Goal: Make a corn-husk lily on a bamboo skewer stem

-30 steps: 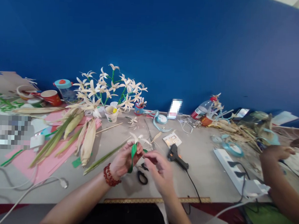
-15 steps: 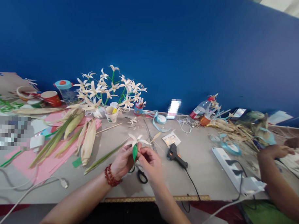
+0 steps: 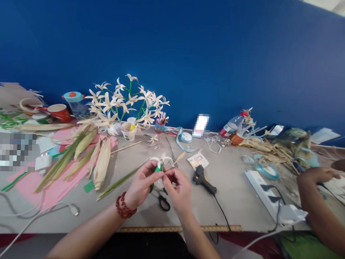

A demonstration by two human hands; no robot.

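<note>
Near the front of the table, my left hand point(image 3: 144, 181) is closed around the base of a handmade flower point(image 3: 161, 159) with thin white petals. A green strip point(image 3: 159, 168) shows just below the petals, partly covered by my fingers. My right hand point(image 3: 178, 188) pinches close beside it, its fingertips meeting my left thumb at the flower's base; what lies between them is hidden. Underneath, scissors with black handles point(image 3: 164, 204) lie on the table. A red bead bracelet point(image 3: 124, 206) circles my left wrist.
A black glue gun point(image 3: 204, 181) lies to the right, near a white power strip point(image 3: 267, 199). A cup point(image 3: 128, 132) of white flowers stands at the back. Corn husks point(image 3: 102, 163) and pink paper point(image 3: 53, 185) lie left. Another person's arm point(image 3: 314, 202) reaches in from the right.
My left thumb has come across the front of the flower's base, and less of the green strip shows. The flower has shifted slightly right. My right hand has turned a little, staying close.
</note>
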